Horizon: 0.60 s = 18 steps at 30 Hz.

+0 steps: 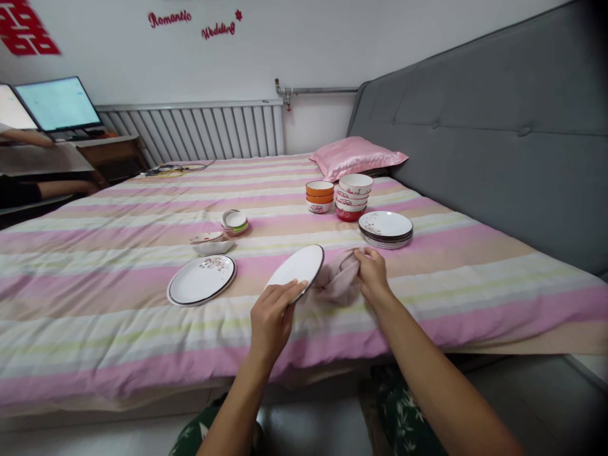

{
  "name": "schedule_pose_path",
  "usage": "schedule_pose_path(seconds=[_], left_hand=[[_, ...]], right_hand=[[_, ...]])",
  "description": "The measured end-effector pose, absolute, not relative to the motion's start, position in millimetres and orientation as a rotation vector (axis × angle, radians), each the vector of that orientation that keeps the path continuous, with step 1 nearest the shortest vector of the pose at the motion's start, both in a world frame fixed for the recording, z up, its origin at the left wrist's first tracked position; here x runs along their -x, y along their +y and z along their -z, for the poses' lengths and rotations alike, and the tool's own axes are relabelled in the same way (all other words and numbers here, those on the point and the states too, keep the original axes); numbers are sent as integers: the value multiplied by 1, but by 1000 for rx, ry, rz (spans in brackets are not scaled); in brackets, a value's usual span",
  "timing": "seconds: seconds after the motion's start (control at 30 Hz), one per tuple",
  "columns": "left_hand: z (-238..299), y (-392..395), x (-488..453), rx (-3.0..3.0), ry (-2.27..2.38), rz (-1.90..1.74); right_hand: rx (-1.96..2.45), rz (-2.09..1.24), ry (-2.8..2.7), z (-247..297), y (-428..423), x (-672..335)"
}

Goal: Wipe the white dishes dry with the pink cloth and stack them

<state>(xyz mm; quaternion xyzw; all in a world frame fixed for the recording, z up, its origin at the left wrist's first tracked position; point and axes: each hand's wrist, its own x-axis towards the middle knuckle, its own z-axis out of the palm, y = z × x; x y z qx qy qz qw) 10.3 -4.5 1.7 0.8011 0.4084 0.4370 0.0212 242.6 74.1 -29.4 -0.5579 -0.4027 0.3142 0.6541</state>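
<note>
My left hand [273, 313] grips the near rim of a white plate with a dark edge [298, 266], holding it tilted above the striped bed [95, 297]. My right hand [372, 272] is closed on a crumpled pinkish-beige cloth [338, 282] that touches the plate's right side. Another white plate with a floral mark [202, 279] lies flat on the bed to the left of my left hand.
A stack of plates [386, 228] sits at the right, two stacks of bowls [339, 196] behind it, small dishes [235, 220] and a spoon dish [211, 242] left of centre. A pink pillow [356, 157] and grey headboard [498, 126] lie beyond. Another person's arm [28, 136] and monitors [57, 104] are far left.
</note>
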Motion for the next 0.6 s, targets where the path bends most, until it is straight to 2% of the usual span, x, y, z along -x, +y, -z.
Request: schedule_pose_path(seconds=[0.17,0.3,0.4,0.6], left_hand=[[11,-1,-8,-2841,1392,-931],[18,-4,-18,-2947,1318,-607],[19,-6,-26,-2901,1324,-513],[16,-8,-21,-2748,1193,-495]], right_hand=[[1293,-398,-527,17,76,-261],[1270,-111,-523,1,68,-259],[1247,-145,-639,-5,60,-245],[1239,-463,-1022,0,52,-213]])
